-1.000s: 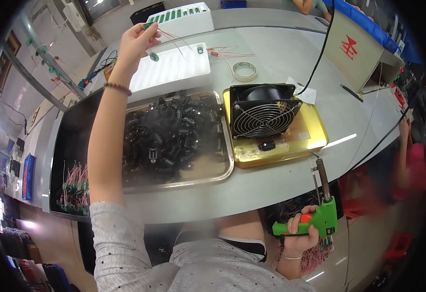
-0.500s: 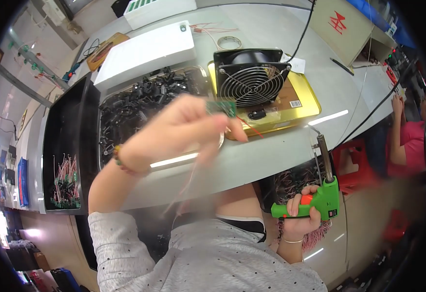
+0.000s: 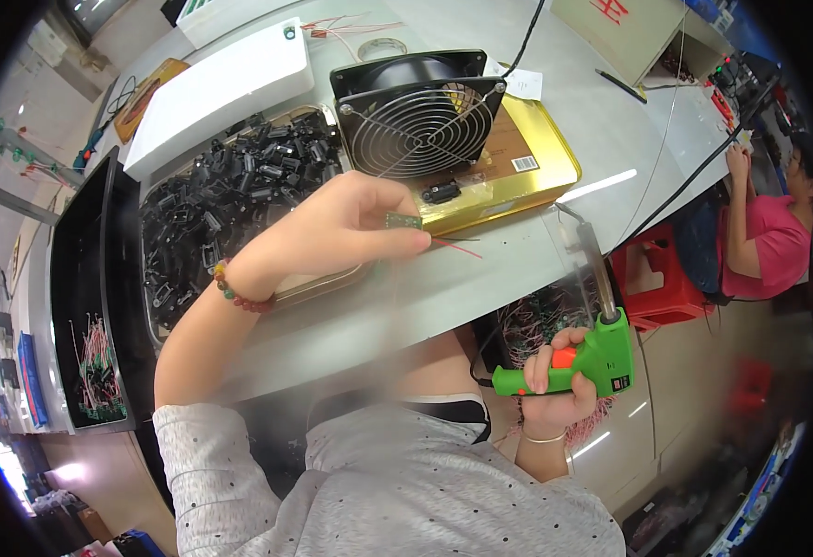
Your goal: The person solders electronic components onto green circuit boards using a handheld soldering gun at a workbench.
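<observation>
Between the thumb and fingers of my left hand (image 3: 355, 218) is a small green circuit board (image 3: 403, 221), with thin red and black wires sticking out to the right. This hand is over the table's near edge, just in front of the fan (image 3: 422, 125) and the gold tin box (image 3: 536, 148). On the tin, below the fan, sits a small black plastic part (image 3: 442, 191). My right hand (image 3: 559, 381) is wrapped round the handle of a green soldering gun (image 3: 603, 357) off the table's edge. The gun's metal barrel points up, its bent tip near the tin's front corner.
A clear tray (image 3: 151, 311) full of black plastic parts lies left of the fan, before a white foam box (image 3: 221, 93). A black bin (image 3: 100, 251) holds wired boards. More wired boards (image 3: 541, 325) lie below the table edge. A person in pink (image 3: 768, 232) sits at right.
My left hand has come slightly down and left with the circuit board, which is now sharper. The soldering gun has shifted slightly left and up. The whole view has shifted.
</observation>
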Available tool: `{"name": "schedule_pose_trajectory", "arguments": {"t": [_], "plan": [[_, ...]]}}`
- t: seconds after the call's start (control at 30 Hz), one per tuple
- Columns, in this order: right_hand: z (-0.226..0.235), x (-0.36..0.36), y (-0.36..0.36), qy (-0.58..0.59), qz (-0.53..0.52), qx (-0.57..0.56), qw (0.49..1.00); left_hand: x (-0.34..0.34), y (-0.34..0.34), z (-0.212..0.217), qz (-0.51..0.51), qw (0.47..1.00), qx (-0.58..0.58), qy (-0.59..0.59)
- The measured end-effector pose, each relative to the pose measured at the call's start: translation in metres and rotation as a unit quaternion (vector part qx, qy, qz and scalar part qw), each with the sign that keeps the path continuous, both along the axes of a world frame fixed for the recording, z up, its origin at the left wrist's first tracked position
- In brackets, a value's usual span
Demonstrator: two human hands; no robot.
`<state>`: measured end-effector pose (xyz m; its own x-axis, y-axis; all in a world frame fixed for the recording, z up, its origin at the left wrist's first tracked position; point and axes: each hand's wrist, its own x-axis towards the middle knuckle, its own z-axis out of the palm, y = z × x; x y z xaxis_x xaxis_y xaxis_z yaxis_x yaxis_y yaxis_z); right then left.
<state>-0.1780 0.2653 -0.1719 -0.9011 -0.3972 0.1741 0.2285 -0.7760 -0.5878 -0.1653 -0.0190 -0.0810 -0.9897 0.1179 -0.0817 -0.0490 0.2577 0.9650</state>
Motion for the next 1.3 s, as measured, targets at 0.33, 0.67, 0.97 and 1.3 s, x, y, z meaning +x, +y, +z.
{"name": "schedule_pose_trajectory", "arguments": {"t": [0.33, 0.67, 0.97, 1.3], "plan": [[-0.001, -0.008, -0.002, 0.009, 0.005, 0.027, 1.000, -0.011, 0.019, -0.002, 0.122, 0.953, -0.242, 0.136], [-0.003, -0.008, -0.012, 0.005, 0.029, 0.043, 0.999, -0.005, 0.011, -0.007, 0.160, 0.974, -0.145, 0.062], [0.004, -0.005, -0.017, -0.043, 0.021, 0.062, 0.997, -0.008, 0.008, -0.014, 0.152, 0.984, -0.033, 0.088], [0.000, -0.007, -0.018, -0.044, 0.021, 0.060, 0.997, -0.008, 0.010, -0.009, 0.175, 0.978, -0.094, 0.068]]}}
